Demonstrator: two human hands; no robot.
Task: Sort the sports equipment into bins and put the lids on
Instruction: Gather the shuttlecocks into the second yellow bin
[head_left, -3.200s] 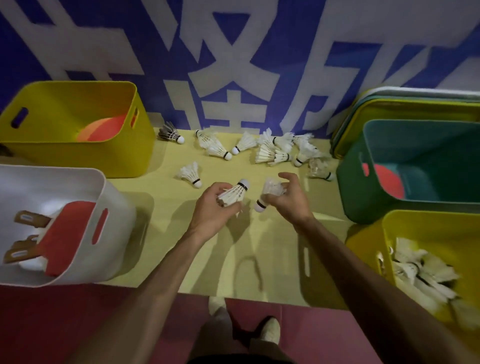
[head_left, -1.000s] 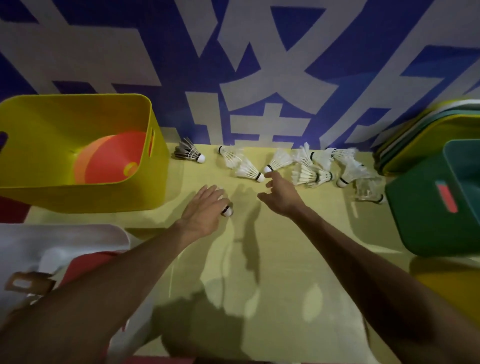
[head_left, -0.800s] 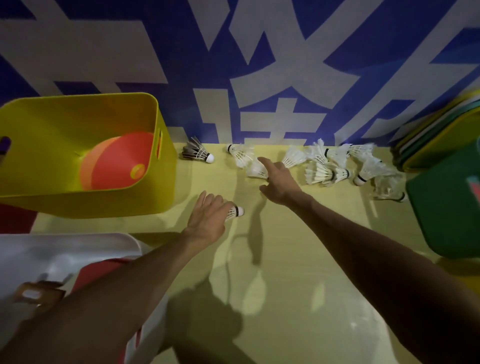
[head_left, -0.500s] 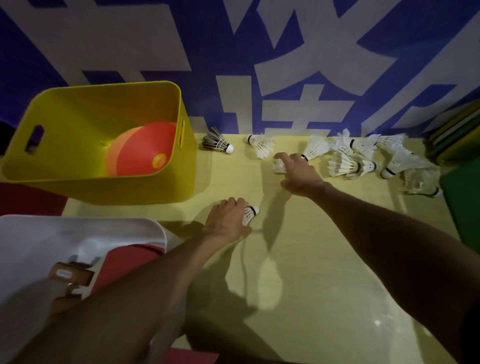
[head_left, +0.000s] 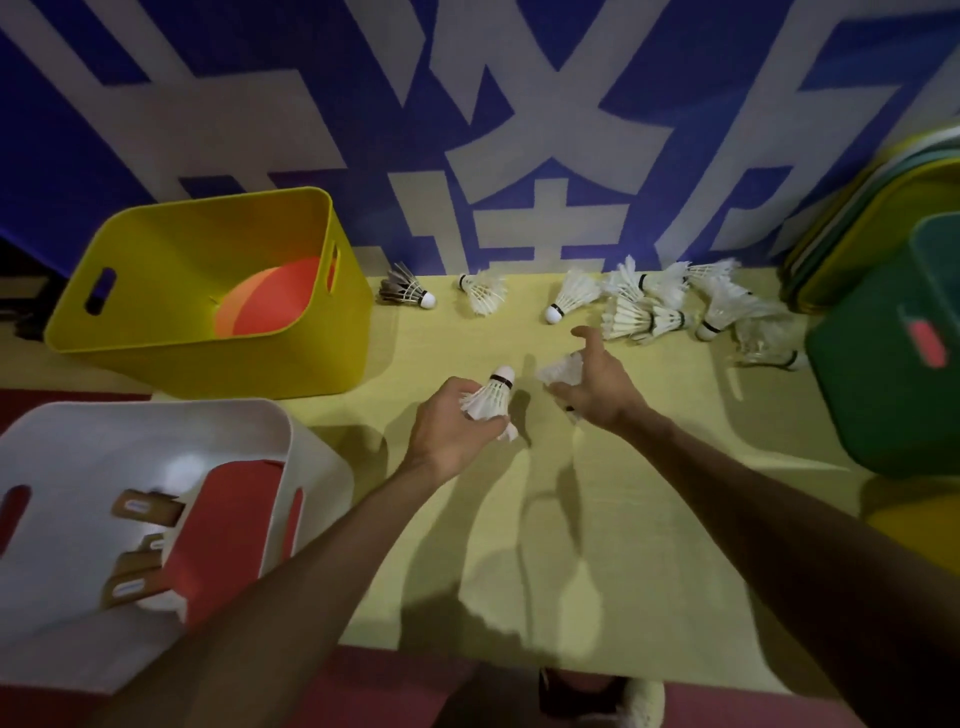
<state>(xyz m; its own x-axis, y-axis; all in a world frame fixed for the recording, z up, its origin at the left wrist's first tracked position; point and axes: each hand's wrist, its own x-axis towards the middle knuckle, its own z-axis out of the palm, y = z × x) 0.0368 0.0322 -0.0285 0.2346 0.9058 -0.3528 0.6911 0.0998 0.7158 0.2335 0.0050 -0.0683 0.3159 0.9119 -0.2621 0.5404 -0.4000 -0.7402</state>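
The left grip (head_left: 457, 421) grasps a white feather shuttlecock (head_left: 491, 397), cork up, with a black band; the right grip (head_left: 597, 384) grasps a blurred second shuttlecock (head_left: 563, 370), probably alike, above the middle of the yellow mat (head_left: 649, 519).

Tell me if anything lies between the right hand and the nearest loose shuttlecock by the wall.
Nothing visible does. Only bare yellow tabletop separates the right hand, which grips another shuttlecock, from the nearest loose shuttlecock.

Bare left forearm (head_left: 311, 571), bare right forearm (head_left: 753, 509), dark shoe with pale toe (head_left: 602, 699)
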